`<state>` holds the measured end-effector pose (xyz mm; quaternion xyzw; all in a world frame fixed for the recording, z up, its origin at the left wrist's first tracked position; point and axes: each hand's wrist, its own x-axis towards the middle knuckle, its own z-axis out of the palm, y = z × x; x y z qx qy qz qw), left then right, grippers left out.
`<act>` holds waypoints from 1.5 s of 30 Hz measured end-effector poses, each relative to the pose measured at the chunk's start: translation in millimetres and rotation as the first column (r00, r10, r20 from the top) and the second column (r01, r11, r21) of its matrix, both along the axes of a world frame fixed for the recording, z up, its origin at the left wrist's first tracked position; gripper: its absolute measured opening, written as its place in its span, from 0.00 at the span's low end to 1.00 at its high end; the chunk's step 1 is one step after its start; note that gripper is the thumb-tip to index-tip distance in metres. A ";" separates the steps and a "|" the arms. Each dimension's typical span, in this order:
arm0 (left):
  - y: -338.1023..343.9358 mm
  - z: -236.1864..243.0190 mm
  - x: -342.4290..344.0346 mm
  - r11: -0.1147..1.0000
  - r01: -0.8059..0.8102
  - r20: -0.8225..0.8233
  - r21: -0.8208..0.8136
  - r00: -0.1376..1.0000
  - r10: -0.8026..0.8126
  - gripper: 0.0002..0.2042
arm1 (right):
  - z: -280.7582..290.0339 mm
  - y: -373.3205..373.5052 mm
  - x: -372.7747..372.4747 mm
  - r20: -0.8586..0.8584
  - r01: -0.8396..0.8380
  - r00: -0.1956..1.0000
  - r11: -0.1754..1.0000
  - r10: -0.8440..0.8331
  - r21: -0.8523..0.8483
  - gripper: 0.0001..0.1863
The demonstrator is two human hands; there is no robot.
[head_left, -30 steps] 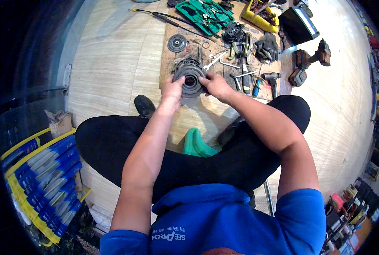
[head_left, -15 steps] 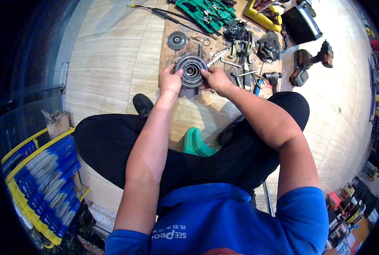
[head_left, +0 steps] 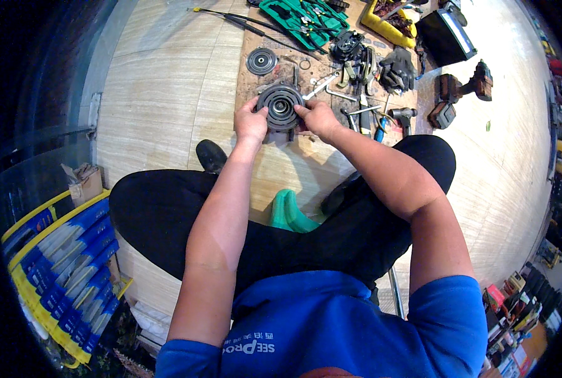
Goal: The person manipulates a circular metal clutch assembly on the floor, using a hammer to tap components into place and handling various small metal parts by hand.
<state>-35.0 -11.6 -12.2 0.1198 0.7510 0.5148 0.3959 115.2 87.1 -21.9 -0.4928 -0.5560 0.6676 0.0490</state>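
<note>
**A:** State the count.

**B:** Two hands, one ringed wheel between them. On the board: one separate flat disc, one hammer, one yellow tray. One cordless drill lies on the floor, right of the board.

**A:** Specify materials and shapes.

**B:** The wheel is round, dark grey and metallic, with concentric ridges around a hollow centre. The disc is smaller, also ringed, with a small hub. The board is brown, flat and stained. The hammer has a metal head. The floor is pale, with fine streaks.

**A:** Locate the wheel.

**B:** Over the near left part of the board, ringed face upward. Whether it touches the board cannot be determined.

**A:** Report the fingers.

**B:** The left hand grips the left rim, thumb on the upper face. The right hand pinches the right rim likewise, thumb on top. On both hands the other fingers are bent and partly hidden; their spread cannot be determined.
</note>
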 end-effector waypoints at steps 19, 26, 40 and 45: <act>6.1 -11.8 -6.6 1.000 0.017 -0.092 0.009 0.996 -0.016 0.20 | -15.6 1.0 -6.7 0.079 -0.018 0.997 0.998 0.014 0.058 0.20; 10.1 -10.3 -2.2 1.000 -0.008 -0.077 -0.025 0.997 0.006 0.20 | -23.7 5.6 -2.6 0.068 -0.031 0.997 0.999 0.029 0.028 0.23; 6.0 -7.6 -4.5 0.998 0.062 -0.091 0.013 0.994 -0.061 0.22 | -10.5 3.4 -5.3 0.021 0.007 1.000 1.000 -0.007 -0.002 0.21; 4.3 -14.3 -4.5 0.997 0.068 -0.085 0.031 0.994 -0.065 0.22 | -18.1 4.9 -2.7 0.050 -0.043 0.998 0.998 0.041 0.048 0.21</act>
